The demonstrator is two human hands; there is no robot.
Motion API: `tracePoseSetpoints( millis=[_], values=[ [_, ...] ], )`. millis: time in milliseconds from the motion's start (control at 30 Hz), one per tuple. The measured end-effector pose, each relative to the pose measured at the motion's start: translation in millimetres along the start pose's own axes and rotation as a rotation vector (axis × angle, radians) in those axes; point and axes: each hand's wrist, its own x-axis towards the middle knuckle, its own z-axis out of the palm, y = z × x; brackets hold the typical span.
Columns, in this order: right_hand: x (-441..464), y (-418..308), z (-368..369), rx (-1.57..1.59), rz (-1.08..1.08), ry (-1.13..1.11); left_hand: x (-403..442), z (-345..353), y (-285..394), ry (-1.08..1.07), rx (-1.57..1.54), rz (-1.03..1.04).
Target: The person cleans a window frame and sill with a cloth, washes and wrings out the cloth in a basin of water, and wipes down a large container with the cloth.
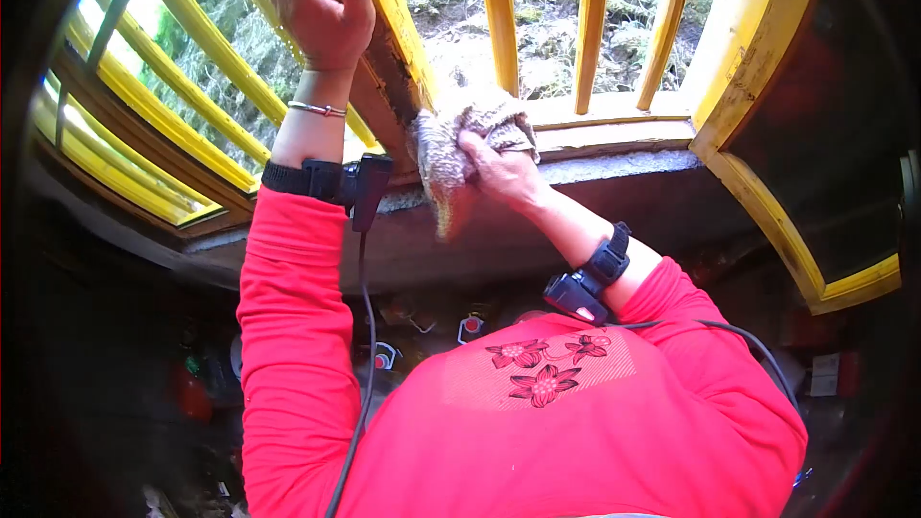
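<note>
At the top of the head view, my left hand (326, 24) is raised against the brown wooden window frame (389, 101). Its thumb lies on one side of the brown wood and its fingers on the other, with the fingertips partly cut off by the picture's edge. Lower and to the right, my right hand (504, 171) is closed on a crumpled, greyish-white cloth (444, 158). That cloth presses against the foot of the frame, where it meets the sill, and one end of it hangs down. Part of my right hand's fingers is hidden in the folds.
Yellow bars (590, 29) cross the opening, with ground and plants outside. A slatted yellow window panel (163, 134) stands at left; a yellow frame (767, 211) curves down at right. Cables (363, 345) run from black wrist devices (580, 295). Cluttered items lie in the dark below.
</note>
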Motion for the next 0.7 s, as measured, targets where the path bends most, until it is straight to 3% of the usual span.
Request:
tracePoseSetpoints(
  millis=[67,133,200,233,267,333,400,467,533,567,600,700],
  values=[
    [13.7,-30.8,6.6,-0.153,0.165,-0.126,0.4,-1.2,1.6,-0.022,0.017,0.006],
    [35.6,-32.4,22.7,0.079,0.034,-0.141,0.4,-3.9,4.2,-0.055,0.025,-0.012],
    [62.1,-41.7,36.9,-0.134,-0.105,-0.129,0.5,-4.7,4.6,-0.078,0.034,-0.007],
    [78.9,-26.0,46.9,-0.287,-0.082,0.09,-0.3,-4.5,4.7,-0.083,0.039,0.004],
    [114.8,70.8,52.1,-0.44,-0.606,0.113,-1.3,-4.8,4.8,-0.088,0.045,0.012],
    [78.0,22.5,44.7,-0.135,-0.181,0.215,-1.3,-4.1,0.7,-0.097,0.06,0.044],
    [64.8,57.9,17.8,-0.65,0.35,-0.205,-2.8,-2.4,-3.6,-0.087,0.082,0.08],
    [37.3,21.7,7.4,-0.515,0.722,-0.259,-4.0,-1.9,-1.8,-0.095,0.082,0.065],
    [24.9,69.8,1.3,-0.343,0.219,-0.003,-2.6,-3.3,-2.4,-0.093,0.071,0.061],
    [25.7,59.0,-7.8,-0.325,-0.031,0.007,-1.9,-4.6,-0.6,-0.106,0.085,0.047],
    [22.4,38.1,-15.7,-0.262,-0.123,0.037,-1.7,-4.5,-1.0,-0.101,0.073,0.045],
    [34.6,-7.1,-14.4,-0.043,-0.08,0.129,-1.8,-5.9,-2.0,-0.108,0.065,0.04]
  ],
)
